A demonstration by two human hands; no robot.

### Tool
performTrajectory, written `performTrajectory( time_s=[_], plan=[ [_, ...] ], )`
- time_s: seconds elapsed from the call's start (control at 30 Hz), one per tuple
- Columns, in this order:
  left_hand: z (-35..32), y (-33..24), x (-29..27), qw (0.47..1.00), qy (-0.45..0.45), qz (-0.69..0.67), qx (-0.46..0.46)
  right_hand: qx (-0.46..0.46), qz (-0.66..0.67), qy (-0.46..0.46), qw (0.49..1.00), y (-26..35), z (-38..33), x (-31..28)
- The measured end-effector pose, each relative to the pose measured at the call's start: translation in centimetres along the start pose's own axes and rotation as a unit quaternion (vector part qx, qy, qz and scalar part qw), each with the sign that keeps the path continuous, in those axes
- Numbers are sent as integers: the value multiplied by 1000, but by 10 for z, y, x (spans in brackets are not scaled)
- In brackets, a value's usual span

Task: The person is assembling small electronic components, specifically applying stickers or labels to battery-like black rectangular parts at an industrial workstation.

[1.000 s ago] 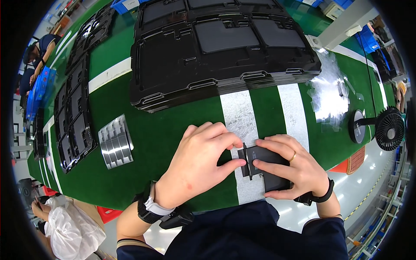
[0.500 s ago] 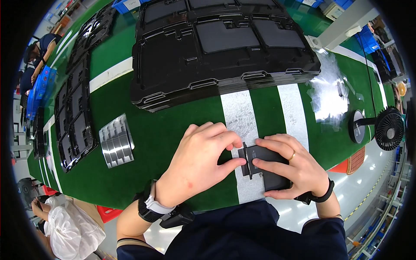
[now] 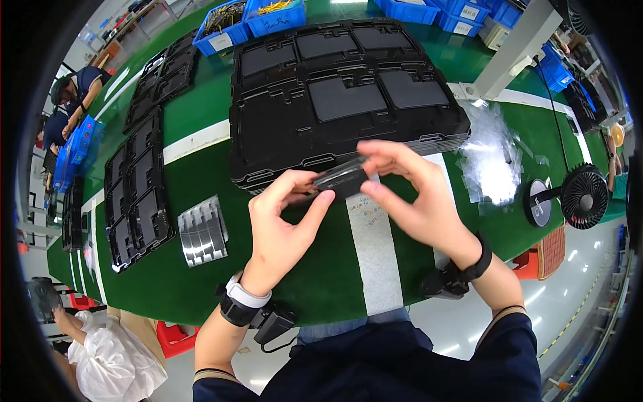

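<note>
A flat black rectangular piece [image 3: 340,178], which looks like a thin battery pack, is raised above the table, tilted with its long edge facing me. My left hand [image 3: 284,224] pinches its left end between thumb and fingers. At the other end, the thumb and fingers of my right hand [image 3: 418,197] close around it, slightly blurred. Just beyond my hands lies a stack of black moulded trays [image 3: 271,137]. Dark flat pieces [image 3: 348,100] sit in several of the top tray's pockets, and its near-left pocket holds none.
On the left are more black trays [image 3: 140,191] and a sheet of silvery strips [image 3: 203,231]. Clear film pieces [image 3: 492,161] and a small black fan [image 3: 583,195] lie to the right. Blue bins [image 3: 274,19] line the far side. Co-workers [image 3: 84,87] are at the left.
Both hands have lifted the black piece off the table and moved it away from me, toward the tray stack. The piece has turned from lying flat to tilted.
</note>
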State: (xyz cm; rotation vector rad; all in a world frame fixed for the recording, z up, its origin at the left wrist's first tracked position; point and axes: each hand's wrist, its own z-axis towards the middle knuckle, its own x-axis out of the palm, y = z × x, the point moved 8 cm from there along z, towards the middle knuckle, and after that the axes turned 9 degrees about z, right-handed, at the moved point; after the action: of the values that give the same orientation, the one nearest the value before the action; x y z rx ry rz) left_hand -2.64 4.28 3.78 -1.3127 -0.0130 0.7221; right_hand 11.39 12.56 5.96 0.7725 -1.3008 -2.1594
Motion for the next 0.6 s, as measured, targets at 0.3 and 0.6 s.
performTrajectory(
  time_s=[0.3,0.6],
  plan=[
    [5,6,8,999,39,-33,-13,158,154,5,975,-41,-5,0],
    [0,2,3,1000,14,3,-9,122,167,-26,978,-38,-6,-2]
  ],
)
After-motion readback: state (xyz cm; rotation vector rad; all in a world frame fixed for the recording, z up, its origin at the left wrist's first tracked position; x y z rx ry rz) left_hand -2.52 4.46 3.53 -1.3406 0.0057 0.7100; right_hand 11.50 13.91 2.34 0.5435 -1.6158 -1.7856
